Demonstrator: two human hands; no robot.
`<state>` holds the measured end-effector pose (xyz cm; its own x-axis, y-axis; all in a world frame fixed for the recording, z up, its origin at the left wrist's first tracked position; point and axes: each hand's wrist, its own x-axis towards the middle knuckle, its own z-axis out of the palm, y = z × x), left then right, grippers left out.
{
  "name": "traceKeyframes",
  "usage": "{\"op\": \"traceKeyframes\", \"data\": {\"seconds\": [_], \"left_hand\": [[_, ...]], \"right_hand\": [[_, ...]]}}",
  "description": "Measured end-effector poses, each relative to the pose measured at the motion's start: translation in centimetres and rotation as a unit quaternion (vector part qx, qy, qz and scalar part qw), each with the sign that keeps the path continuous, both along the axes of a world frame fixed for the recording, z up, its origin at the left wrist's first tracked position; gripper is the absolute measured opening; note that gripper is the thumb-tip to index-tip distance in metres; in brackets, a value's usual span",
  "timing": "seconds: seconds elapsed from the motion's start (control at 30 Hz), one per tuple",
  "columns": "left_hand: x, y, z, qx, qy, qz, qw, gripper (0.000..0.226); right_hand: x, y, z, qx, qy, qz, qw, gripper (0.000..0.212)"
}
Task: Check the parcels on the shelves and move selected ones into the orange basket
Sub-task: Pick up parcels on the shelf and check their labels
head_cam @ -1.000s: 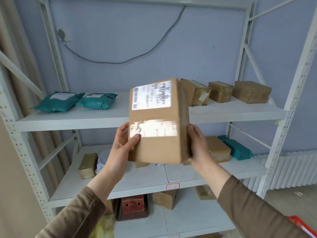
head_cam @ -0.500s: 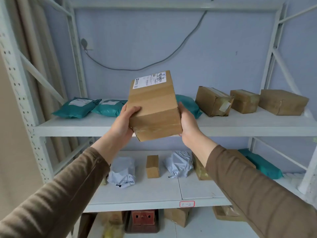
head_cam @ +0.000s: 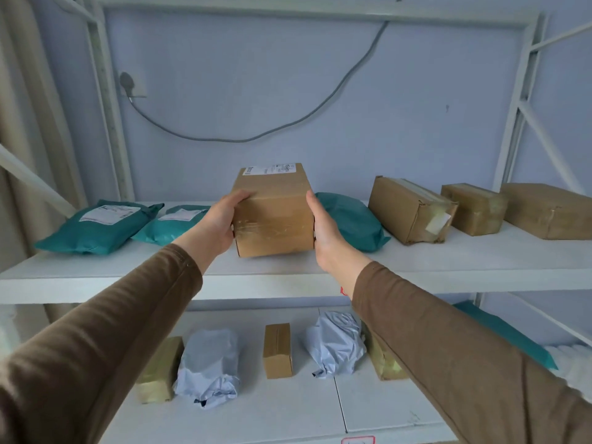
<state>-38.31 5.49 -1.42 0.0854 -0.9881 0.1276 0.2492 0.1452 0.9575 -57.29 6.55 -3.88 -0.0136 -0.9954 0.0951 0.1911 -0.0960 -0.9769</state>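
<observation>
Head view: both hands clasp a cardboard box over the upper shelf, near its front edge at mid-width. Left hand presses the box's left face, thumb on the top edge; right hand lies flat on the right face. Cannot tell if the box bottom touches the shelf. White shipping label on the box top at the far edge, clear tape across the front face. Brown sleeves on both arms.

Same shelf, left part: two teal mailer bags side by side, labels up. Third teal mailer bag just right of the box, behind the right hand. Right part: three brown taped parcels in a row toward the right edge.

Lower shelf: small cardboard box at centre, grey poly bag to its left, another grey poly bag to its right, tape-wrapped parcel at far left, teal mailer at right, partly hidden by the right arm. Grey cable sags across the wall. Orange basket out of frame.
</observation>
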Motion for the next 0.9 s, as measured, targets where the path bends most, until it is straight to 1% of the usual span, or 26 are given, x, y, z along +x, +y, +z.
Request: {"op": "traceKeyframes", "data": {"seconds": [0.17, 0.27, 0.3, 0.37, 0.4, 0.43, 0.5, 0.57, 0.67, 0.77, 0.83, 0.9], "left_hand": [[-0.8, -2.9, -0.4, 0.019, -0.019, 0.008, 1.0, 0.037], [-1.4, -4.0, -0.5, 0.041, -0.024, 0.019, 0.999, 0.039], [-1.5, -4.1, -0.4, 0.047, -0.026, 0.028, 0.998, 0.041], [-1.9, -4.3, -0.1, 0.049, -0.047, 0.061, 0.996, 0.048], [-2.1, -4.4, 0.0, 0.036, -0.08, 0.091, 0.992, 0.056], [-2.3, -4.4, 0.2, 0.007, -0.126, 0.128, 0.984, 0.062], [-3.0, -4.3, 0.8, -0.09, -0.209, 0.206, 0.952, 0.066], [-4.9, -3.5, 1.7, -0.18, -0.249, 0.232, 0.923, 0.064], [-9.4, -2.3, 2.8, -0.261, -0.287, 0.209, 0.898, 0.061], [-14.5, -1.8, 2.7, -0.301, -0.34, 0.174, 0.874, 0.058], [-17.5, -1.7, 2.3, -0.297, -0.371, 0.133, 0.87, 0.059], [-19.8, -1.9, 1.7, -0.249, -0.393, 0.093, 0.88, 0.06]], "right_hand": [[-0.3, -5.9, -1.8, 0.022, -0.017, -0.012, 1.0, 0.118], [-0.4, -6.9, -1.7, 0.05, -0.002, -0.019, 0.999, 0.114], [-0.3, -6.0, -1.2, 0.055, 0.016, -0.02, 0.998, 0.108], [-0.2, -4.0, -0.1, 0.039, 0.056, -0.016, 0.998, 0.085], [-0.5, -3.6, 0.2, 0.018, 0.077, -0.023, 0.997, 0.073], [-1.1, -3.3, 0.4, -0.014, 0.103, -0.037, 0.994, 0.066], [-2.6, -2.7, 0.7, -0.098, 0.161, -0.073, 0.979, 0.062], [-4.7, -2.3, 0.9, -0.166, 0.202, -0.105, 0.959, 0.059], [-8.9, -2.2, 0.9, -0.195, 0.222, -0.138, 0.945, 0.053], [-13.5, -2.3, 0.9, -0.187, 0.228, -0.151, 0.944, 0.05], [-16.0, -2.7, 0.9, -0.155, 0.237, -0.143, 0.948, 0.051], [-18.0, -3.1, 0.8, -0.107, 0.232, -0.125, 0.959, 0.053]]}}
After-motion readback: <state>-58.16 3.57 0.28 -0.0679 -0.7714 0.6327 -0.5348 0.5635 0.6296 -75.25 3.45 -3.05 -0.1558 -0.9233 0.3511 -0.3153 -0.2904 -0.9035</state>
